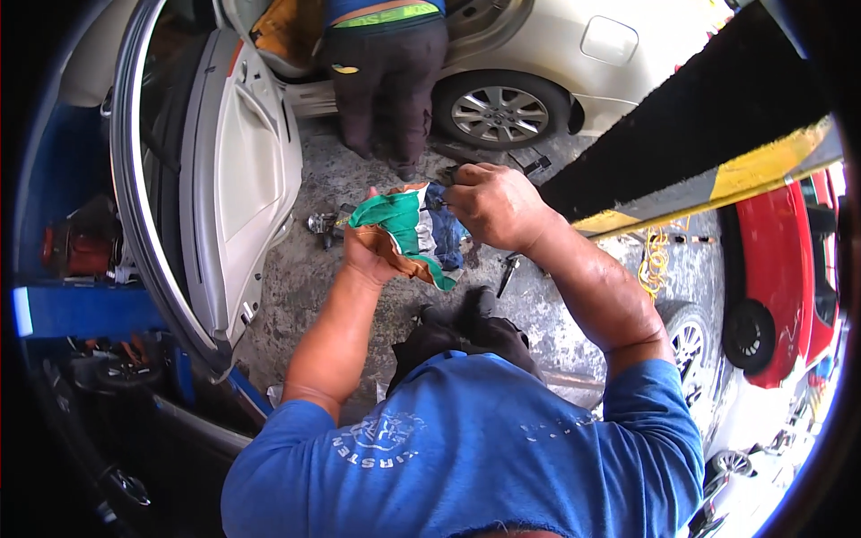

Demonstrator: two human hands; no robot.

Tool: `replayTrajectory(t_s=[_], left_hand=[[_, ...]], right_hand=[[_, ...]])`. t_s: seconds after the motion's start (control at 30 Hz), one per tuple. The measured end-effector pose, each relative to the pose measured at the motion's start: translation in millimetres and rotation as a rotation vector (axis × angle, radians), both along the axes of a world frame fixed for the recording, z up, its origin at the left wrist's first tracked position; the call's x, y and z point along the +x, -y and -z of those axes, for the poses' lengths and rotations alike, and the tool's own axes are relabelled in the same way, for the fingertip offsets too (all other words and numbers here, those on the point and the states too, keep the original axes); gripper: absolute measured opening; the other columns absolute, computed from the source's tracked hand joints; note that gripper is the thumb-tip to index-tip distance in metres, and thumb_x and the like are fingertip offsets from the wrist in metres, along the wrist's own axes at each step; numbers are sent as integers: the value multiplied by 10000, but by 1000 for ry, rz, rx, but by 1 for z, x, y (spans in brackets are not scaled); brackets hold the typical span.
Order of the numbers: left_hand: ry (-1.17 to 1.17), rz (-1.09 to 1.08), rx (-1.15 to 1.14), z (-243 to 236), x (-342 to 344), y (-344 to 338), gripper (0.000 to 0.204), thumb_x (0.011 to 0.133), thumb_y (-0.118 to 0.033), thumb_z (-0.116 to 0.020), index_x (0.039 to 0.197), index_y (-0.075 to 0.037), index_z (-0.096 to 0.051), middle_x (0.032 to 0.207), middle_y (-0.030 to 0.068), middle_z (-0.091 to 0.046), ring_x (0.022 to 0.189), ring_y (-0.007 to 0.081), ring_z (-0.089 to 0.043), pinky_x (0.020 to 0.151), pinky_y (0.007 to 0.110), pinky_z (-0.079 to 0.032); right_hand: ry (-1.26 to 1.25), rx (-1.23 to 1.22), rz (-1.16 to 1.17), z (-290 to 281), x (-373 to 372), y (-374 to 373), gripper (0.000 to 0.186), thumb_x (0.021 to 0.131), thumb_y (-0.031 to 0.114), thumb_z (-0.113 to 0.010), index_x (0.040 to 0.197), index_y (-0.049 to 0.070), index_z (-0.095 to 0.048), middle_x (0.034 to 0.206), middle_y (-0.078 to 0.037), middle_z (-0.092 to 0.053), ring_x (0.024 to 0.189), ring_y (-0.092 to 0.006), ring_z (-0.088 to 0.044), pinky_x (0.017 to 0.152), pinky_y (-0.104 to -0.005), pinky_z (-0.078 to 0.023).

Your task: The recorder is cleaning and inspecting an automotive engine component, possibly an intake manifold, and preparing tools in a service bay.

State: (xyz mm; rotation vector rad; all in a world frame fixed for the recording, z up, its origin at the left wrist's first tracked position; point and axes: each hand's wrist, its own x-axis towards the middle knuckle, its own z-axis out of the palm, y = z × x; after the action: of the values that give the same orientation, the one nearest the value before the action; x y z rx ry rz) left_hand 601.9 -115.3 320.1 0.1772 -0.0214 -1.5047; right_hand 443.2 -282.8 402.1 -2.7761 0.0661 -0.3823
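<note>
A crumpled rag in green, orange, white and dark blue is spread over my left hand in front of my chest. That hand supports it from below and grips its left side; most of the fingers are hidden by the cloth. My right hand is closed at the rag's dark blue right end, its back turned up. A small dark shape shows by its fingertips, but I cannot make out what they hold. Under the rag, on the stained concrete floor, lies a metal part.
An open car door stands close on the left. Ahead, another person leans into the silver car beside its wheel. A black-and-yellow pillar, a yellow hose, a loose wheel and a red car are to the right.
</note>
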Motion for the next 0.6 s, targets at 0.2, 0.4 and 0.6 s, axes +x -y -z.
replayTrajectory(t_s=[0.2, 0.4, 0.6], left_hand=[[1386, -53, 247, -23, -31, 32, 271, 955, -253, -624, 903, 8, -676, 737, -26, -619, 675, 66, -526, 613, 249, -441], [1534, 264, 91, -31, -74, 52, 205, 968, -178, -573, 986, 14, -643, 856, 23, -643, 797, 82, -563, 725, 258, -470], [1949, 226, -528, -83, -180, 74, 131, 841, -63, -519, 809, 22, -614, 751, 173, -636, 706, 335, -644, 661, 385, -496]], right_hand=[[65, -123, -9, -3, -38, -4, 232, 676, 213, -637, 885, 132, -699, 854, -53, -588, 848, -255, -630, 721, -377, -522], [-2, -117, 160, 6, -118, -8, 255, 717, 266, -623, 923, 132, -691, 873, -61, -607, 847, -252, -642, 662, -388, -539], [-79, 78, 353, -11, -223, -29, 164, 751, 214, -617, 753, 58, -669, 809, -137, -671, 774, -344, -660, 682, -459, -534]])
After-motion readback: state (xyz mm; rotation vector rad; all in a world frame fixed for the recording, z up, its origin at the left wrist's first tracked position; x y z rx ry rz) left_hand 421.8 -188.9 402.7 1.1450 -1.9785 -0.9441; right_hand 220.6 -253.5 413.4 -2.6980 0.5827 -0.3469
